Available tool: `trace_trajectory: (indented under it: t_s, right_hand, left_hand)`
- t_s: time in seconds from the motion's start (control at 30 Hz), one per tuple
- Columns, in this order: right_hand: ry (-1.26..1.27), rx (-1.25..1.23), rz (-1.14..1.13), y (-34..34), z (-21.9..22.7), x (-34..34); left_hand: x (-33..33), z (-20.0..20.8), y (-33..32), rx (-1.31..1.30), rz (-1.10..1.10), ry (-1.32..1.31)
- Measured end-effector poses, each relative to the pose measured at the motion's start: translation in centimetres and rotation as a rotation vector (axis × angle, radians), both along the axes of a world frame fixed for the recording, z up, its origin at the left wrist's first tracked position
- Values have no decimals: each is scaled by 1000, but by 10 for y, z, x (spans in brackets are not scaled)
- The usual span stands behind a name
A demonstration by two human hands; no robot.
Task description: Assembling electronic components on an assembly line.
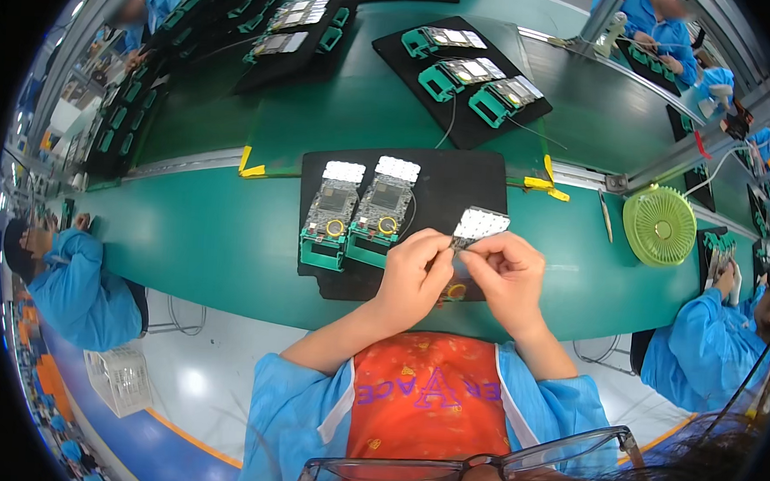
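Note:
My left hand [413, 277] and my right hand [509, 277] meet over the near right part of a black mat [458, 175]. Between their pinched fingertips is a circuit board with a white keypad [482, 223] at its far end. Most of the board is hidden by my fingers; a bit of it shows below them. To the left on the mat lie two like circuit boards, the left board [330, 204] and the right board [385, 197]. Each has a white keypad at the far end, a yellow ring and a green plastic frame at the near end.
Beyond my mat, another black mat [469, 127] on the green conveyor bears several like boards. A green fan [660, 225] and a white pen-like tool [606, 215] are at my right. Co-workers in blue sit left [82, 286] and right [702, 344]. Yellow tape [250, 164] marks the rail.

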State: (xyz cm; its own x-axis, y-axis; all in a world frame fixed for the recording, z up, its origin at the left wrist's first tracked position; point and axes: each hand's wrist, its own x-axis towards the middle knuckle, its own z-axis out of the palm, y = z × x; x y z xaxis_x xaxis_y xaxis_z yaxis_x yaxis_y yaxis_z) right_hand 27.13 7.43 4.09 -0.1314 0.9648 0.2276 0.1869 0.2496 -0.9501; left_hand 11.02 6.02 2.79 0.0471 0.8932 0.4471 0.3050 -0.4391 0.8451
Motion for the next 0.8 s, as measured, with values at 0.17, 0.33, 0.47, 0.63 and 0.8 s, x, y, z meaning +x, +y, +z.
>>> trace_trajectory:
  t_s: [0.17, 0.33, 0.47, 0.63, 0.8]
  right_hand:
    - [-173, 113, -149, 15, -7, 14]
    - [-681, 291, -240, 34, -53, 46]
    - [-459, -259, -100, 42, -60, 61]
    - [35, -422, 202, 51, -66, 74]
    - [5, -593, 329, 42, -22, 76]
  left_hand:
    - [-22, -15, 12, -102, 171, 132]
    - [-68, -13, 0, -11, 480, 399]
    - [-107, -27, -15, -120, 662, 474]
    - [-139, -41, -26, -506, 609, 136]
    - [-172, -59, -34, -493, 481, -95]
